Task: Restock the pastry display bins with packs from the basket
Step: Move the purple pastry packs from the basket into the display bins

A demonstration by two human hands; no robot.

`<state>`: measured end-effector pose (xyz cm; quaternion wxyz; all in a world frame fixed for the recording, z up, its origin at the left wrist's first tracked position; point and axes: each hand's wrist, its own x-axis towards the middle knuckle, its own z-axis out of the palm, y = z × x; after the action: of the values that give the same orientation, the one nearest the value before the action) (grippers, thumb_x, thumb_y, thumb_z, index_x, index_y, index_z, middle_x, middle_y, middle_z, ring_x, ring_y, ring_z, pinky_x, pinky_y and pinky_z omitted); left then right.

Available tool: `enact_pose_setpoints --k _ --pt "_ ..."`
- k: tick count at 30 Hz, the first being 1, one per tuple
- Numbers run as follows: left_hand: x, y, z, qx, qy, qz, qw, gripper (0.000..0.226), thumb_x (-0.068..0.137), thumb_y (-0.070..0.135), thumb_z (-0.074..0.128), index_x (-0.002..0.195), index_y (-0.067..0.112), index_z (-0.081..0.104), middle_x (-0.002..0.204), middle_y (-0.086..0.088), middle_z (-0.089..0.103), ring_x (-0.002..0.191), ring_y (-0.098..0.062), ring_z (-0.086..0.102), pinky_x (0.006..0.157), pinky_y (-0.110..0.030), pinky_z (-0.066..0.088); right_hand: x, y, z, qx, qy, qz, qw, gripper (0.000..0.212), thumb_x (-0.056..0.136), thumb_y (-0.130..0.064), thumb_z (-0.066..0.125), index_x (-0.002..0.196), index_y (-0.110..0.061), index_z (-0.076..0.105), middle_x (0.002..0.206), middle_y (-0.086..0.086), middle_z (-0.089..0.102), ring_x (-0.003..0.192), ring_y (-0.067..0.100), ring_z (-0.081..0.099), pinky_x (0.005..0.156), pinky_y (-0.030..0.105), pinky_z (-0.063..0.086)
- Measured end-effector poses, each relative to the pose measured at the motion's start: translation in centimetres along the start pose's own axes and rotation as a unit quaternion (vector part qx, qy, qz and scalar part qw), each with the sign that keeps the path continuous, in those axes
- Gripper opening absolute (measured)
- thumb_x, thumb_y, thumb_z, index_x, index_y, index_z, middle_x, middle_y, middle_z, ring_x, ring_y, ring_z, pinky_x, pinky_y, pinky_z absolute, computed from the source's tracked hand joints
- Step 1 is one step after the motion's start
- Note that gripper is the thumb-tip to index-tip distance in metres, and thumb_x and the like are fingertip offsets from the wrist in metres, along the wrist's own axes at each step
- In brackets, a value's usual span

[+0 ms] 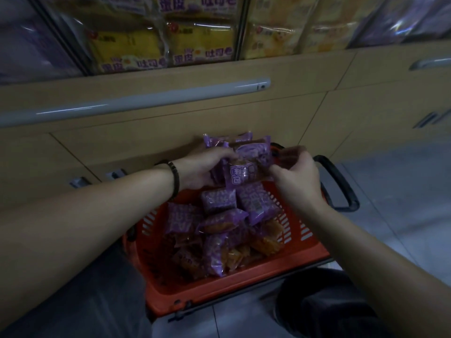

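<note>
Basket (244,292): red, on the floor, with its black handle (341,181) folded down on the right side
Loose packs (219,223): a heap of purple packs lying every which way inside the basket, so I think lots of work is left
Bunch (253,152): more purple packs, held up over the far end of the basket, clear of the heap
Front pack (244,173): it lies at the front of the bunch, with its long side running left to right
Left hand (200,170): fingers curled round the left side of the bunch, thumb on top. It seems to carry most of the load
Right hand (296,176): thumb and fingers pinch the right end of the front pack; the fingertips are blurry, so I cannot tell if they catch other packs too
Bins (200,42): up and away from the hands, above the wooden cupboard (170,137) and the grey rail (136,101); the middle ones hold yellow packs, the side ones look purple but are too blurry to be sure
Bunch to bins: the packs must go up and forward, not sideways — the bins sit high over the fingers, and both hands look about as near
Shiny wrap: the packs look slippery and sit loose, so one could slide out on the way up — a tighter squeeze from both sides may help
</note>
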<state>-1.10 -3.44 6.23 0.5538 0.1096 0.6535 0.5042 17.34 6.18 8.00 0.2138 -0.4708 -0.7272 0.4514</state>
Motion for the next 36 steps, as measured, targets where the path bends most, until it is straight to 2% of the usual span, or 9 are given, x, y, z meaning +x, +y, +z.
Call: enact_pose_setpoints --k 3,6,9,14,18,23,27,32,36 --pt "-0.7 0.2 0.7 -0.037 -0.029 0.026 0.999 0.018 0.102 0.016 0.058 0.088 0.018 0.069 0.071 0.003 0.075 0.059 -0.010 0.072 0.054 -0.019 0.058 0.9 0.7 -0.3 0.129 -0.059 0.200 0.970 0.076 0.070 -0.048 0.091 0.128 -0.012 0.058 0.117 0.011 0.070 0.099 0.028 0.073 0.076 0.041 0.062" --pt "-1.2 0.4 1.3 -0.063 -0.063 0.056 0.994 0.018 0.103 0.014 0.057 0.096 0.013 0.074 0.084 -0.002 0.078 0.072 -0.014 0.075 0.068 -0.025 0.062 -0.2 0.7 0.1 0.308 -0.226 0.307 0.871 0.050 0.086 -0.055 0.078 0.112 -0.013 0.070 0.105 0.014 0.074 0.101 0.032 0.073 0.098 0.053 0.057" --pt "-1.8 0.0 1.3 -0.020 -0.083 0.073 0.994 0.015 0.102 0.020 0.062 0.109 0.015 0.075 0.104 -0.004 0.074 0.093 -0.019 0.070 0.092 -0.033 0.056 -0.4 0.7 0.4 0.353 -0.241 0.249 0.869 0.033 0.093 -0.043 0.074 0.108 -0.013 0.076 0.080 0.008 0.071 0.085 0.025 0.072 0.106 0.055 0.052" --pt "-2.8 0.1 1.0 0.002 -0.092 0.109 0.990 0.059 0.086 0.059 0.072 0.132 0.023 0.069 0.126 -0.007 0.074 0.107 -0.020 0.069 0.090 -0.038 0.055 0.5 0.2 -1.5 0.404 -0.172 0.176 0.881 0.030 0.098 -0.020 0.070 0.126 -0.009 0.071 0.125 0.017 0.074 0.116 0.034 0.071 0.097 0.057 0.058" --pt "-4.6 1.0 0.7 0.014 -0.036 0.136 0.990 0.030 0.097 0.044 0.070 0.110 0.018 0.076 0.103 -0.004 0.081 0.087 -0.017 0.076 0.081 -0.038 0.058 -1.5 0.0 -2.7 0.397 -0.159 0.111 0.897 0.031 0.099 -0.004 0.064 0.130 -0.002 0.065 0.120 0.020 0.075 0.111 0.038 0.073 0.087 0.049 0.063" --pt "-10.2 4.1 0.1 0.078 -0.075 0.193 0.975 0.035 0.082 0.029 0.085 0.115 0.025 0.076 0.120 -0.015 0.077 0.106 -0.031 0.074 0.095 -0.047 0.056 -5.1 -0.6 -5.9 0.280 -0.105 -0.019 0.954 0.049 0.082 0.006 0.079 0.126 0.000 0.060 0.104 0.021 0.077 0.092 0.041 0.076 0.068 0.041 0.063" --pt "-17.3 9.8 1.0 0.228 -0.038 0.251 0.940 0.027 0.094 0.020 0.078 0.117 0.020 0.065 0.071 0.004 0.072 0.053 -0.009 0.065 0.045 -0.019 0.046 -7.3 -5.3 -11.0 0.240 -0.151 -0.131 0.950 0.044 0.081 0.014 0.077 0.121 -0.003 0.067 0.108 0.026 0.075 0.085 0.034 0.073 0.072 0.056 0.064" --pt "-27.4 18.1 3.5 0.380 -0.009 0.307 0.872 0.026 0.089 0.032 0.085 0.111 0.025 0.073 0.105 -0.018 0.079 0.095 -0.040 0.076 0.083 -0.056 0.061 -9.3 -14.1 -18.5 0.158 -0.151 -0.276 0.936 0.050 0.068 0.017 0.078 0.112 -0.005 0.071 0.093 0.008 0.079 0.079 0.016 0.073 0.064 0.033 0.062" --pt "-36.3 26.1 5.9 0.457 -0.007 0.317 0.831 0.034 0.089 0.036 0.084 0.118 0.028 0.069 0.099 -0.016 0.080 0.083 -0.040 0.077 0.067 -0.039 0.062 -10.0 -21.5 -24.6 0.092 -0.141 -0.380 0.909 0.042 0.078 0.015 0.077 0.112 -0.010 0.074 0.103 0.010 0.079 0.094 0.024 0.075 0.080 0.044 0.064"
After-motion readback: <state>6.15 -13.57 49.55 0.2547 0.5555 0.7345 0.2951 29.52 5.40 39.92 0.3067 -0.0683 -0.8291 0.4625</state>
